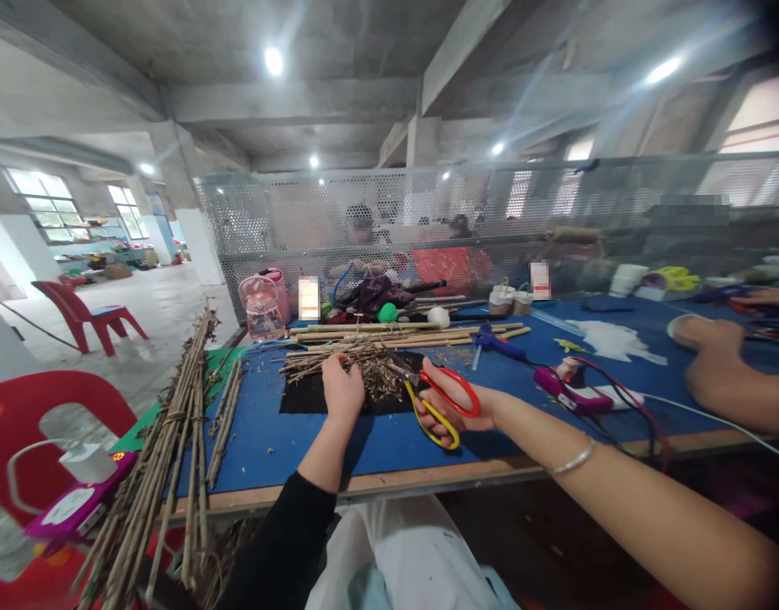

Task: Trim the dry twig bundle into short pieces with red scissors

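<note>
My left hand (342,388) is closed around a bunch of thin dry stalks (305,363) lying across a black mat (306,402). My right hand (441,405) grips scissors (470,398) with one red and one yellow handle loop. Their blades point left, close to the stalk ends; whether they touch them I cannot tell. Between the hands, short cut stalk pieces (382,381) are heaped on the mat. Longer, thicker sticks (414,337) lie just behind it.
Bundled long stalks (153,466) lean over the table's left edge. A blue glue gun (491,341) and a purple power strip (567,391) with cables are on the right. Another person's arm (720,373) reaches in there. A perforated metal screen (287,203) stands behind the table.
</note>
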`<move>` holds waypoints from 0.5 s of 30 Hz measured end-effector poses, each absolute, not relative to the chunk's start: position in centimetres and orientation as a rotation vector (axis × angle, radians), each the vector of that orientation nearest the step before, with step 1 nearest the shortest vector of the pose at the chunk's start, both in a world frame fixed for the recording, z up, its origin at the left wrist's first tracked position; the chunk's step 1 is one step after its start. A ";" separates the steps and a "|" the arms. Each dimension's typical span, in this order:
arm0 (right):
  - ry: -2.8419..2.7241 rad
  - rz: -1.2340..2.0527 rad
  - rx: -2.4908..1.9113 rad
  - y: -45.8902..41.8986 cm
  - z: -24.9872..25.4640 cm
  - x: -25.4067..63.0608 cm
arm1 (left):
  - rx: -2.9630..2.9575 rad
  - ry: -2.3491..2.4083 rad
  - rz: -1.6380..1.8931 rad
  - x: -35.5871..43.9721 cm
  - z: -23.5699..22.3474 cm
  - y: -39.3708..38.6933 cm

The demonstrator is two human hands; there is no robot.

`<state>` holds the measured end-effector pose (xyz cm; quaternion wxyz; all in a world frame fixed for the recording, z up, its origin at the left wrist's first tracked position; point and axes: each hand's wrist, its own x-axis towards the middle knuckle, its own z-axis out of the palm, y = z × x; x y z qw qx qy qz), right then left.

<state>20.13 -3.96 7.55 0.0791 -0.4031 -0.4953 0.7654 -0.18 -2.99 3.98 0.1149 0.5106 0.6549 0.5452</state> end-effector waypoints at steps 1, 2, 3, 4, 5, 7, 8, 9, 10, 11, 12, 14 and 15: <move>-1.472 2.256 -1.171 -3.8 7.8 20.1 | 1.482 1.812 1.663 1.0 4.1 -4.3; -1.453 2.213 -1.144 -3.6 8.0 19.8 | 1.460 1.664 1.679 2.5 4.0 -5.7; -1.430 2.147 -1.111 -3.3 8.3 19.5 | 1.443 1.479 1.620 4.1 3.9 -7.2; -1.395 2.069 -1.067 -2.9 8.7 19.0 | 1.393 1.291 1.499 5.9 3.6 -8.7; -1.344 2.014 -1.031 -2.5 9.1 18.3 | 1.312 1.114 1.356 7.7 3.2 -10.1; -1.228 1.945 -0.953 -1.8 9.8 16.8 | 1.085 0.848 1.127 10.9 2.6 -12.4; -1.165 1.928 -0.924 -1.6 10.1 16.0 | 1.011 0.717 1.058 12.0 2.5 -13.1; -1.112 1.923 -0.876 -1.4 10.3 15.2 | 0.960 0.584 1.034 12.8 2.4 -13.5; -1.076 1.924 -0.820 -1.3 10.4 14.5 | 0.932 0.486 1.000 13.3 2.4 -13.8; -1.055 1.937 -0.781 -1.3 10.5 13.9 | 0.900 0.435 0.959 13.5 2.5 -13.8; -1.054 1.958 -0.758 -1.4 10.4 13.5 | 0.864 0.418 0.946 13.4 2.7 -13.7; -1.065 1.969 -0.752 -1.9 10.2 12.9 | 0.813 0.427 0.958 13.0 2.8 -13.4; -1.075 1.962 -0.763 -2.2 10.0 12.8 | 0.798 0.429 0.977 12.7 2.8 -13.2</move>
